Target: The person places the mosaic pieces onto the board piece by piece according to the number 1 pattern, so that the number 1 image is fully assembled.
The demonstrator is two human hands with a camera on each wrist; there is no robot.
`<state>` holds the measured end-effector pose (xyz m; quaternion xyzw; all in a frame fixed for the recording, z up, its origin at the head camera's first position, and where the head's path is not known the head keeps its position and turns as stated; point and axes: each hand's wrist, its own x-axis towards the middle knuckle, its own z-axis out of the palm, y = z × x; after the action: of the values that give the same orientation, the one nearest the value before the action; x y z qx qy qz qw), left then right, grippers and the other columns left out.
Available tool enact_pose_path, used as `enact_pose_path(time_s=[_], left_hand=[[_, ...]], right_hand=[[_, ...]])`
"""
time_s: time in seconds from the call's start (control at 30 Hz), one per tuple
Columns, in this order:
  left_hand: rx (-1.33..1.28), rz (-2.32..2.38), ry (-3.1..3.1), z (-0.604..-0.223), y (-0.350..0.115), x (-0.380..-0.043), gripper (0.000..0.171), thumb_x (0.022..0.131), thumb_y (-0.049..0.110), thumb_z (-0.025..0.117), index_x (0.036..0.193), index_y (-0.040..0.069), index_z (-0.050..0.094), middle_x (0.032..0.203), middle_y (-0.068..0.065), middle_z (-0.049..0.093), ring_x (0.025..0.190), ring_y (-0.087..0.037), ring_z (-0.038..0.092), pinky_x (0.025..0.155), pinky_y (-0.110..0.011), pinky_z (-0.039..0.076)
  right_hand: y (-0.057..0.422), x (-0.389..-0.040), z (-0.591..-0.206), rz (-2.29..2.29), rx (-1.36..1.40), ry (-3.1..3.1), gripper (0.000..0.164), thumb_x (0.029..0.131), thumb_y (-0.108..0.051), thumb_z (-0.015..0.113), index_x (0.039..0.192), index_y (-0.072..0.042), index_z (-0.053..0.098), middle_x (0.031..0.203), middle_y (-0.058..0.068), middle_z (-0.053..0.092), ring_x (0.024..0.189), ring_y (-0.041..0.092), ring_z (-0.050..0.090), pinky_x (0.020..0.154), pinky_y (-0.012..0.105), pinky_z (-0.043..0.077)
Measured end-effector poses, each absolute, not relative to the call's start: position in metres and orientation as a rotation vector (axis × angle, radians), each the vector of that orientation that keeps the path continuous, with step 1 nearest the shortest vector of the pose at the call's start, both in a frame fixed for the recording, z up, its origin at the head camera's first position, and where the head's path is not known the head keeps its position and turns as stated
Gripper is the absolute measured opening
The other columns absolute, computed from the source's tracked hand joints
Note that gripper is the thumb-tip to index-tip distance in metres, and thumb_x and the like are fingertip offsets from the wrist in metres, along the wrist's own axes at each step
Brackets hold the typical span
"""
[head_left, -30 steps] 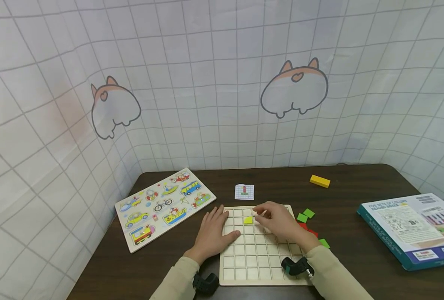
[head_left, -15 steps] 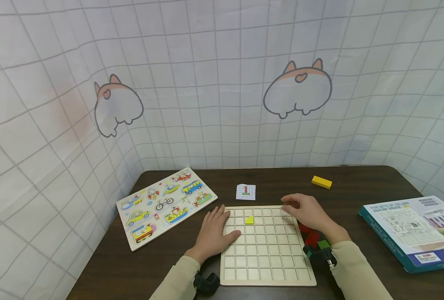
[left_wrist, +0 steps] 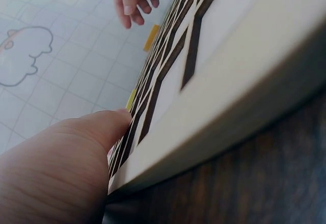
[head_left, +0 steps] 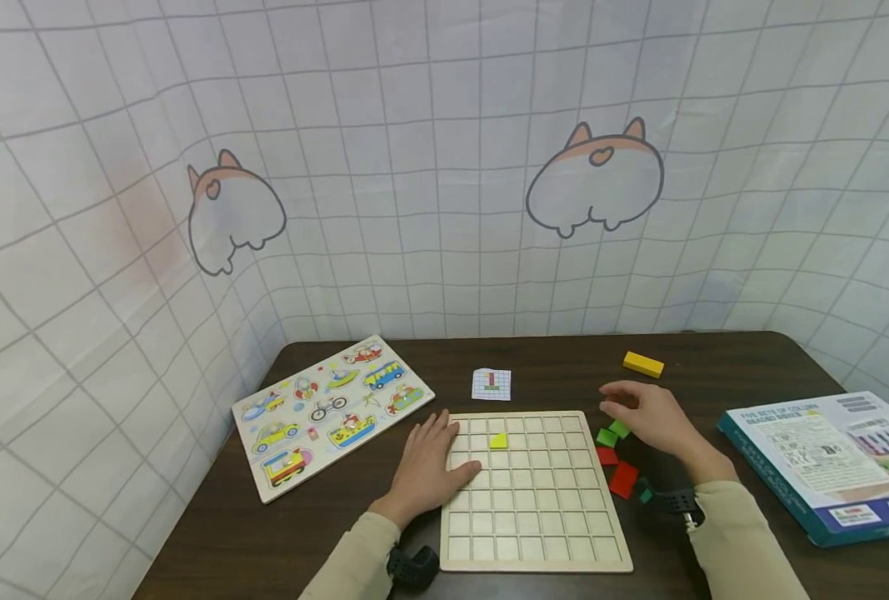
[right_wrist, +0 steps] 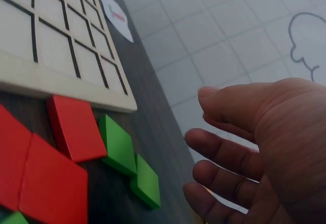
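My left hand (head_left: 431, 468) rests flat along the left side of a pale wooden grid board (head_left: 534, 527), fingers spread and thumb reaching over its cells. One small yellow piece (head_left: 499, 441) with a slanted or curved side lies in a cell near the board's top left. To the right of the board, my right hand (head_left: 657, 422) hovers with loosely bent fingers and nothing between them. Close below and left of it lie green blocks (right_wrist: 118, 143) and red blocks (right_wrist: 76, 128), some right against the board's edge.
A small paper card (head_left: 491, 384) with a printed grid pattern lies behind the board. A yellow block (head_left: 642, 364) is at the back right. At left is a picture puzzle board (head_left: 332, 414) of vehicles; at right, a boxed set (head_left: 826, 467). A gridded white curtain (head_left: 444, 167) surrounds the table.
My right hand has moved right, from beside the yellow piece over the board to above the green blocks, uncovering the board's right side. The left hand stays where it was.
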<state>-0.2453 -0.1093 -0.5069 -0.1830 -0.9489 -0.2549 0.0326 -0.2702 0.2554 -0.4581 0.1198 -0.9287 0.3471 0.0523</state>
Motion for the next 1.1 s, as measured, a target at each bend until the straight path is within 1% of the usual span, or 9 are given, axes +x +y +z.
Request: enact_pose_path(time_s=[0.23,0.37,0.47,0.57,0.67,0.73,0.87,0.93,1.1], left_hand=[[-0.602,-0.795,-2.908,-0.506,-0.11,-0.244,0.076,0.092,0.054,0.059,0.145,0.001,0.044,0.158,-0.017,0.027,0.147,-0.036,0.021,0.119,-0.054,0.013],[-0.615,-0.787,-2.908,-0.505,-0.11,-0.244,0.077,0.093,0.054,0.058,0.146,0.0,0.043,0.158,-0.018,0.027,0.147,-0.036,0.02,0.119,-0.054,0.013],[-0.619,-0.786,-2.907,-0.505,-0.109,-0.244,0.077,0.093,0.054,0.057,0.146,0.0,0.042,0.158,-0.018,0.026,0.147,-0.036,0.019,0.119,-0.054,0.012],[-0.624,-0.782,-2.905,-0.505,-0.109,-0.244,0.077,0.094,0.054,0.057,0.147,0.0,0.041,0.158,-0.018,0.025,0.147,-0.036,0.019,0.119,-0.054,0.012],[-0.625,-0.773,-2.907,-0.505,-0.109,-0.244,0.078,0.094,0.055,0.056,0.147,0.0,0.041,0.158,-0.018,0.025,0.147,-0.036,0.019,0.119,-0.054,0.012],[-0.626,-0.769,-2.907,-0.504,-0.109,-0.244,0.078,0.093,0.055,0.057,0.147,0.0,0.041,0.158,-0.018,0.025,0.147,-0.036,0.019,0.119,-0.055,0.012],[-0.618,-0.77,-2.906,-0.504,-0.109,-0.245,0.078,0.093,0.054,0.058,0.147,0.0,0.042,0.158,-0.018,0.026,0.147,-0.036,0.02,0.118,-0.055,0.013],[-0.614,-0.77,-2.909,-0.504,-0.11,-0.245,0.078,0.093,0.054,0.058,0.147,0.0,0.042,0.158,-0.018,0.026,0.147,-0.036,0.02,0.118,-0.055,0.013],[-0.612,-0.774,-2.923,-0.506,-0.111,-0.245,0.078,0.093,0.055,0.057,0.147,0.001,0.041,0.158,-0.018,0.026,0.147,-0.036,0.019,0.119,-0.055,0.013]], right_hand=[[0.266,-0.268,-0.461,0.994,0.332,-2.871,0.038,0.096,-0.026,0.063,0.123,0.001,0.064,0.117,0.02,0.067,0.101,0.035,0.062,0.086,0.053,0.053],[0.272,-0.266,-0.463,0.991,0.33,-2.899,0.038,0.095,-0.027,0.064,0.121,0.001,0.065,0.113,0.019,0.067,0.097,0.032,0.063,0.084,0.051,0.054],[0.276,-0.265,-0.462,0.993,0.335,-2.925,0.033,0.095,-0.027,0.066,0.115,-0.001,0.068,0.104,0.013,0.069,0.088,0.025,0.062,0.078,0.046,0.055],[0.279,-0.263,-0.461,0.997,0.355,-2.954,0.024,0.093,-0.025,0.067,0.104,-0.004,0.07,0.093,0.006,0.068,0.079,0.019,0.057,0.07,0.038,0.052],[0.28,-0.261,-0.46,1.038,0.399,-2.988,0.018,0.091,-0.024,0.07,0.097,-0.008,0.071,0.087,0.0,0.065,0.075,0.017,0.053,0.066,0.033,0.048],[0.28,-0.26,-0.461,1.086,0.433,-3.015,0.015,0.09,-0.025,0.071,0.094,-0.01,0.071,0.085,-0.001,0.064,0.073,0.015,0.053,0.064,0.03,0.047],[0.282,-0.258,-0.461,1.183,0.551,-3.051,0.016,0.089,-0.026,0.072,0.095,-0.011,0.072,0.087,-0.001,0.066,0.072,0.013,0.054,0.063,0.028,0.048],[0.283,-0.257,-0.461,1.227,0.624,-3.058,0.018,0.089,-0.025,0.072,0.098,-0.009,0.072,0.089,0.0,0.067,0.072,0.012,0.056,0.063,0.027,0.05],[0.282,-0.255,-0.461,1.242,0.749,-3.072,0.023,0.088,-0.024,0.073,0.104,-0.008,0.072,0.081,0.0,0.062,0.068,0.01,0.054,0.06,0.025,0.047]])
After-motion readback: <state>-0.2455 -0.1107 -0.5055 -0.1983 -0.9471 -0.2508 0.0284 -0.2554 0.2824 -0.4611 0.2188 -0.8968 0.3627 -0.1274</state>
